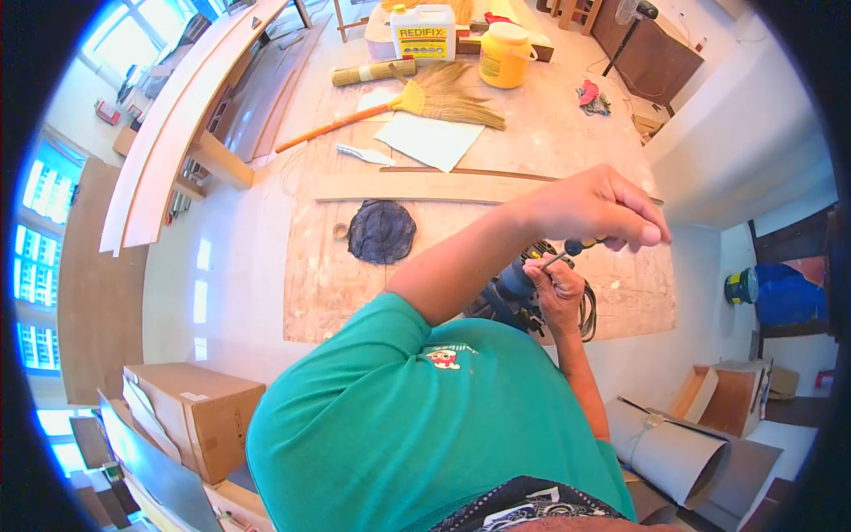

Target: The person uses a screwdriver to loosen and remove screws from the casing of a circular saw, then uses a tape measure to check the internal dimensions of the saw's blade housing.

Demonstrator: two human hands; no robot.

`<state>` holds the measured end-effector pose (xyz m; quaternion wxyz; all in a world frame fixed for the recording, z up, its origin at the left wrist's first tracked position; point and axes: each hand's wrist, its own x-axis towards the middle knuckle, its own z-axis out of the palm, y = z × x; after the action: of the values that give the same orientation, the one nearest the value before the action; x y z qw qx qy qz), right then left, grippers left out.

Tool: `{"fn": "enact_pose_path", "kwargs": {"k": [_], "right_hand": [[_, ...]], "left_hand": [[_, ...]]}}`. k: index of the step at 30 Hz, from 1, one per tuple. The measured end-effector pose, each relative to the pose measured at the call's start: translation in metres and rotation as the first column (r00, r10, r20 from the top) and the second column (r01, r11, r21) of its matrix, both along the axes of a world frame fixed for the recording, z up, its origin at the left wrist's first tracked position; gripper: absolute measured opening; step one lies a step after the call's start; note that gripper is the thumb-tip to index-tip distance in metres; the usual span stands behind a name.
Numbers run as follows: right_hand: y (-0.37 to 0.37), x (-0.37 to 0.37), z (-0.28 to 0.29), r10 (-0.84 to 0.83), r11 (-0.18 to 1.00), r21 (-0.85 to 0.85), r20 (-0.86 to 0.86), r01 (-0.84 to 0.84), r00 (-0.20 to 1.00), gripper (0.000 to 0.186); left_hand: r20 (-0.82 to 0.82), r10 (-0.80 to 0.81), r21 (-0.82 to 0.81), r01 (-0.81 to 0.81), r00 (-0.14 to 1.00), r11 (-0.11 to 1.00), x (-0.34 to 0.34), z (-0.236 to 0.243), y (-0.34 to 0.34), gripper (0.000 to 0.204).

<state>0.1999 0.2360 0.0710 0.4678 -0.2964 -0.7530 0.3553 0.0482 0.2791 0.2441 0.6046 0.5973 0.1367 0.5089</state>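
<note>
Reaching across my body, my left hand [603,213] is closed around the dark handle of a screwdriver [576,246], partly hidden under the palm. The metal shaft slants down to the left, toward my right hand [558,297]. The fingers of that hand are bent and pinched together around the shaft's tip; what they hold there is too small to make out. Right beside them, close to my body, is a dark blue and black power tool [512,285], partly covered by my left arm and my shirt. Its black cable [588,315] loops out past my right wrist.
On the worktable [612,293] lie a round black cloth [381,232], a long wooden strip [408,186], a white sheet [430,140] and a straw broom [452,97]. Farther back stand a white jug [424,44] and a yellow tub [505,58]. A cardboard box [191,412] sits lower left.
</note>
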Motion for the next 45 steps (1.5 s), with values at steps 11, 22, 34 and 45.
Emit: {"fn": "enact_pose_path", "kwargs": {"k": [11,22,34,45], "right_hand": [[-0.005,0.003,-0.004,-0.031,0.998,0.058,0.047,0.028,0.998,0.013],[-0.004,0.007,-0.015,-0.065,0.998,-0.011,0.007,0.065,0.998,0.013],[-0.006,0.003,-0.004,-0.066,0.997,-0.033,0.067,0.068,0.996,0.008],[-0.005,0.000,-0.002,-0.033,0.993,0.112,0.047,0.027,0.998,0.011]], "left_hand": [[-0.068,-0.154,0.005,0.155,0.986,0.988,-0.007,0.008,-0.010,0.022],[-0.135,0.665,0.205,-0.636,0.735,0.744,0.027,0.004,-0.041,0.020],[-0.142,0.392,0.009,-0.394,0.909,0.919,0.019,0.002,-0.025,0.026],[0.056,-0.401,-0.026,0.403,0.914,0.915,-0.019,-0.003,0.006,0.037]]}}
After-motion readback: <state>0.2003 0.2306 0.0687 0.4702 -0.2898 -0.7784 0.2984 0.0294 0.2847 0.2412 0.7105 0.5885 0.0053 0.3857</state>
